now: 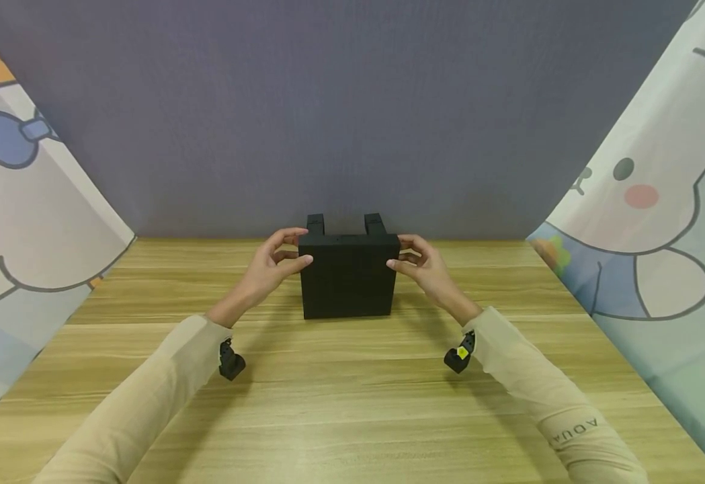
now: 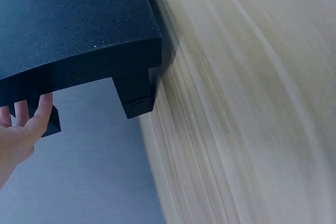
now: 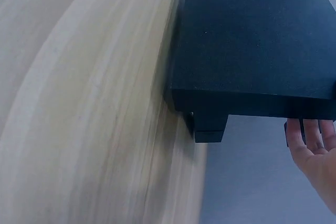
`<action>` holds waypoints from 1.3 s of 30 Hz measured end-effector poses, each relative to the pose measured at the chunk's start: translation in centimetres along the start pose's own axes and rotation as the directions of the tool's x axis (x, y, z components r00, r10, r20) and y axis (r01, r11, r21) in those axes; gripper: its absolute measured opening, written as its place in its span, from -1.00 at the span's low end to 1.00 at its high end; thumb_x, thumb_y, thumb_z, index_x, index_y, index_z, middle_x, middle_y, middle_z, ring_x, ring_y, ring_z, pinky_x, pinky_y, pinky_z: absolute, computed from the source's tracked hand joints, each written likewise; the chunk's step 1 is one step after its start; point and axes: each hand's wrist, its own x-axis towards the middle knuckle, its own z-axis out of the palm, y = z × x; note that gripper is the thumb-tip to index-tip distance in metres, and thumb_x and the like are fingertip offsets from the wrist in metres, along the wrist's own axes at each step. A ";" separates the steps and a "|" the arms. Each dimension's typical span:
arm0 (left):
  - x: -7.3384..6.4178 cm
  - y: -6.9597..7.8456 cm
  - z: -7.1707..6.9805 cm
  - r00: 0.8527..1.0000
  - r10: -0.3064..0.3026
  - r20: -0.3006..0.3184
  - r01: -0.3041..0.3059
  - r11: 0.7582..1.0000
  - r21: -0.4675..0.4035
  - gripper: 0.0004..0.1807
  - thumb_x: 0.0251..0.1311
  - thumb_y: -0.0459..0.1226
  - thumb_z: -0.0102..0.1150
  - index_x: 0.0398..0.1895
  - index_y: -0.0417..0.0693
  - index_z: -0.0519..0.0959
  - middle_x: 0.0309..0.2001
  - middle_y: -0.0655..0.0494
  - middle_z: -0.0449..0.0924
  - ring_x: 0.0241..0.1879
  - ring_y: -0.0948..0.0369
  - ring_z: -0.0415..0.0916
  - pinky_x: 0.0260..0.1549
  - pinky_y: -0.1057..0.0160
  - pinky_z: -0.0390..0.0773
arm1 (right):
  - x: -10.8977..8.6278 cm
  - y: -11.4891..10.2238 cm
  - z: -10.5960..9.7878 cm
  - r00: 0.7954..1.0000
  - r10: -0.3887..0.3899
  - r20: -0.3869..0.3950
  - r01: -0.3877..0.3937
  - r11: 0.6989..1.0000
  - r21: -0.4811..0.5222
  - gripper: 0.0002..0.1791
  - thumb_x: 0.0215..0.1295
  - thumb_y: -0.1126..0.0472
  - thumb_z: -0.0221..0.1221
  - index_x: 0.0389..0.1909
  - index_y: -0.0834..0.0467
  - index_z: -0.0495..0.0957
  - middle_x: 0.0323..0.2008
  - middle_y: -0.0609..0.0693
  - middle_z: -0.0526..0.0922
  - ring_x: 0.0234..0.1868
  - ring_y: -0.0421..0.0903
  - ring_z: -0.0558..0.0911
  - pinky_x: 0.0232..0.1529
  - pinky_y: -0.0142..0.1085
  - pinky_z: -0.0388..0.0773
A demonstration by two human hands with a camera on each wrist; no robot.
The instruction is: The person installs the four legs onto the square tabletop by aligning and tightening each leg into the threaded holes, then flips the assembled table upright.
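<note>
A small black square-topped stand [image 1: 349,279] with short block legs is tipped up on one edge on the wooden table [image 1: 340,390]. Its flat top faces me, and the legs [image 1: 374,224] point toward the back wall. My left hand [image 1: 267,265] grips its upper left corner, thumb on the flat face and fingers behind the edge. At the opposite corner my right hand [image 1: 427,269] holds it in the same way. In the right wrist view, the right fingers [image 3: 313,135] curl under the slab's side beside a leg.
A grey fabric wall [image 1: 352,121] rises close behind the stand. Cartoon-printed panels [image 1: 636,175] slope along both sides of the table. Each sleeve carries a black wrist camera [image 1: 231,361] at its cuff.
</note>
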 end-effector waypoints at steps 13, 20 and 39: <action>0.4 0.8 0.1 0.998 -0.038 -0.049 0.035 0.997 -0.067 -0.47 0.18 -0.20 0.15 0.22 -0.03 0.28 -0.02 0.11 0.27 -0.07 0.11 0.43 -0.18 0.05 0.57 | 0.1 -0.9 -0.1 1.000 -0.014 -0.020 0.014 1.000 -0.018 -0.45 0.15 0.38 0.20 0.18 0.30 0.29 -0.18 -0.07 0.38 -0.20 -0.24 0.54 -0.20 -0.48 0.53; 0.6 1.8 0.2 0.992 -0.099 -0.082 0.092 0.992 -0.086 -0.47 0.16 -0.19 0.18 0.20 0.01 0.29 -0.09 0.16 0.29 -0.22 0.19 0.45 -0.19 0.05 0.58 | 0.1 -1.2 0.0 0.998 -0.037 -0.043 0.037 0.999 -0.001 -0.47 0.16 0.38 0.19 0.17 0.31 0.30 -0.18 -0.07 0.41 -0.26 -0.27 0.56 -0.20 -0.46 0.56; 1.1 2.8 0.0 0.975 -0.197 -0.104 0.181 0.973 -0.142 -0.46 0.12 -0.13 0.21 0.21 0.11 0.36 -0.12 0.15 0.34 -0.20 0.18 0.45 -0.25 0.13 0.62 | 0.2 -2.3 0.1 0.997 -0.009 -0.072 0.008 1.000 -0.018 -0.44 0.18 0.31 0.19 0.20 0.30 0.29 -0.21 -0.07 0.46 -0.30 -0.27 0.58 -0.29 -0.42 0.58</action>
